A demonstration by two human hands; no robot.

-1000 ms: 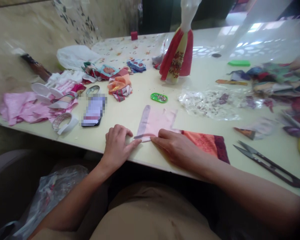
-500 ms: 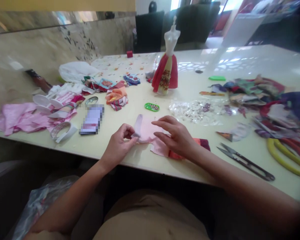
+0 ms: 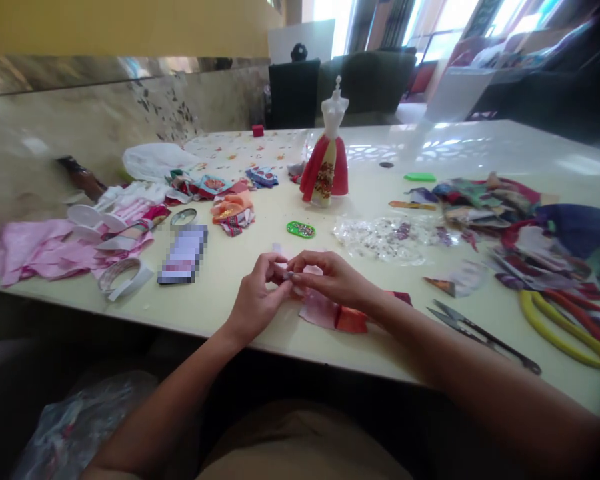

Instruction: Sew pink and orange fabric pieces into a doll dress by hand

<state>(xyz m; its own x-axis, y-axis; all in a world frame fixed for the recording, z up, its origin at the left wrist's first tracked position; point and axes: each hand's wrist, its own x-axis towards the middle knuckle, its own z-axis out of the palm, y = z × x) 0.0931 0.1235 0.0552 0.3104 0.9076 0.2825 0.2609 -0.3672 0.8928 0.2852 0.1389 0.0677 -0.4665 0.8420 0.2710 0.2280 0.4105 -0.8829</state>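
**Two-hand fingertip pinch on a pale pink fabric fold (image 3: 286, 268), held just above the tabletop (image 3: 215, 277).**

The left hand (image 3: 255, 300) and right hand (image 3: 333, 280) form closed grips, meeting at the fold; the fingers hide most of it, so its exact shape cannot be told. A pink fabric piece (image 3: 316, 310) overlapping orange-red cloth (image 3: 351, 320) lies directly below the right grip. Keep the pressure at the fingertips so the fold does not slip. Ahead of the grips sit a green beaded oval (image 3: 301, 230) and a dressed mannequin (image 3: 326, 170); thread snips (image 3: 485, 340) lie to the right of the right grip.
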